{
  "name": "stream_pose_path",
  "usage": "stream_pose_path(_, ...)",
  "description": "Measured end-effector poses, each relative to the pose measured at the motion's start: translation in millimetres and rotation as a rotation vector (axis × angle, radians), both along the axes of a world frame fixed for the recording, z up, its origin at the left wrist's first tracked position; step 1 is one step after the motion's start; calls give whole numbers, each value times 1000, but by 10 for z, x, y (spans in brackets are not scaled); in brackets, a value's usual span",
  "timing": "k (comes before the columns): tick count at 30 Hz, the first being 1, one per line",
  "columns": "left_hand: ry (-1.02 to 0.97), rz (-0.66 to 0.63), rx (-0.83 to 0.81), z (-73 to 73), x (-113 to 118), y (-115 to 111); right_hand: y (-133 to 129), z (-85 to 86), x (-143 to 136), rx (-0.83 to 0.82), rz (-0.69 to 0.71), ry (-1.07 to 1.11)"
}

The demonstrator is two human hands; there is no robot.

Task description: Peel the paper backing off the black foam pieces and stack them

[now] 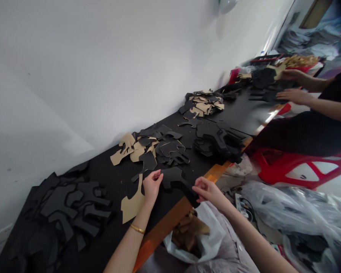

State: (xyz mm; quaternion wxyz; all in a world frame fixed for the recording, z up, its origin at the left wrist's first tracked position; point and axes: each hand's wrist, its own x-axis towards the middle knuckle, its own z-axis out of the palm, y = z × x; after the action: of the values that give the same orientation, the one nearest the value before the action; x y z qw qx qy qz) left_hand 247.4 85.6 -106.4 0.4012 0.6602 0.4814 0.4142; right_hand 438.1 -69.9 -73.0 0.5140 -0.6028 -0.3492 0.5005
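Observation:
A dark, curved flat piece (173, 176) spans the gap between my two hands over the table's near edge. My left hand (152, 184) pinches its left end, and a gold bracelet circles that wrist. Fingers of my right hand (207, 189) close on its right, narrower end. Just left of my left hand, a tan piece (132, 204) lies flat on the black table (113, 178). Beyond my hands is a loose heap of black and tan pieces (170, 148).
Dark pieces (74, 204) pile up at the left; another black stack (216, 136) stands right of centre. An open plastic bag of brown scraps (191, 229) hangs below the edge. At the far right, another person's hands (297, 96) handle similar pieces near a red chair (304, 167).

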Motion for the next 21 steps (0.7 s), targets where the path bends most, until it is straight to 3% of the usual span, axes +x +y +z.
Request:
stream_pose_path(12, -1, 0, 2, 7, 11, -1, 3, -127, 55, -80, 40, -121)
stream_pose_path(21, 11, -9, 9, 10, -1, -7, 29, -116, 71, -87, 85, -248)
